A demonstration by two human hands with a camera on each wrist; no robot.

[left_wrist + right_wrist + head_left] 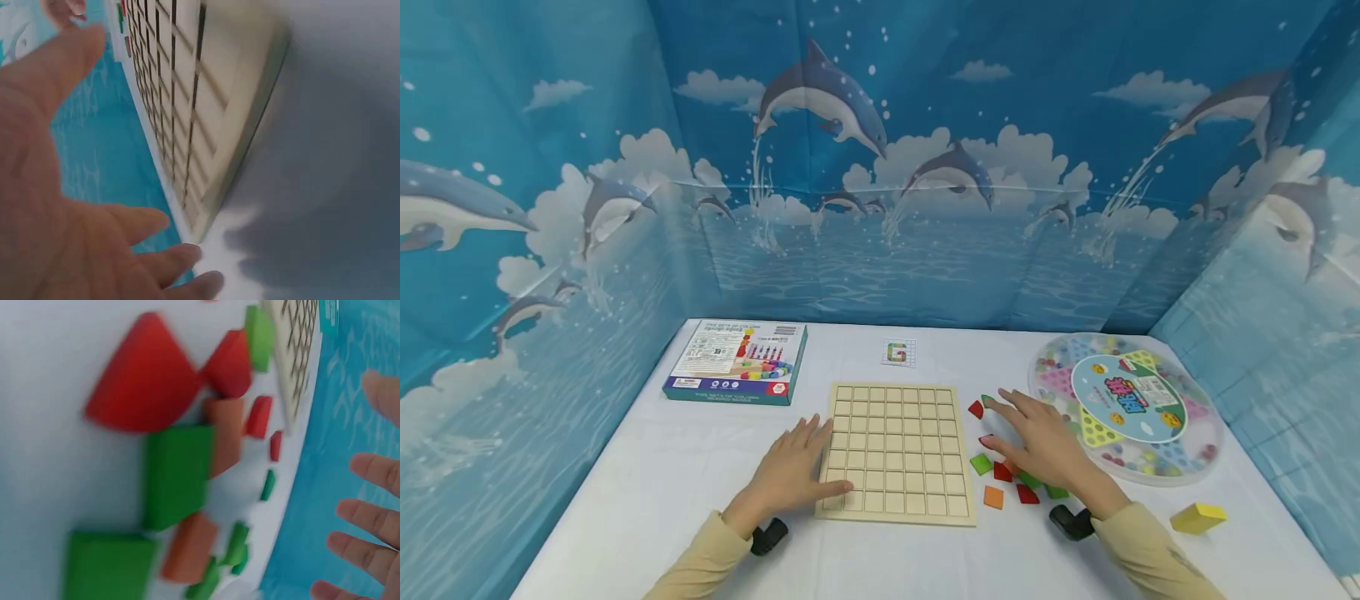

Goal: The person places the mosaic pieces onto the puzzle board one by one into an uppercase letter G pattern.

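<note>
Your left hand [793, 472] is at the left edge of the board [895, 454], its fingers spread and released, grasping nothing. The thumb reaches over the squares near the lower left corner; you cannot tell whether it touches them. The board, pale wood with a grid of squares, lies flat on the white-covered counter [865, 558], right between your two hands

Your right hand [1041, 437] hangs over the blocks [1002, 472] to the right of the board, fingers extended and apart, also released and grasping nothing. Those blocks are red, green and orange, loosely scattered, some partly hidden under your hand in the head view. A green square [981, 464] lies just beside the board, with an orange square [993, 497] nearer you. Your right wrist view shows a red wedge [147, 381] touching or nearly touching its neighbours

Past the board you have a small card [898, 352], with a box [737, 362] to its left. The round game [1129, 398] sits beyond your right hand, and a yellow block [1197, 518] lies near your right sleeve [1153, 550]
</note>
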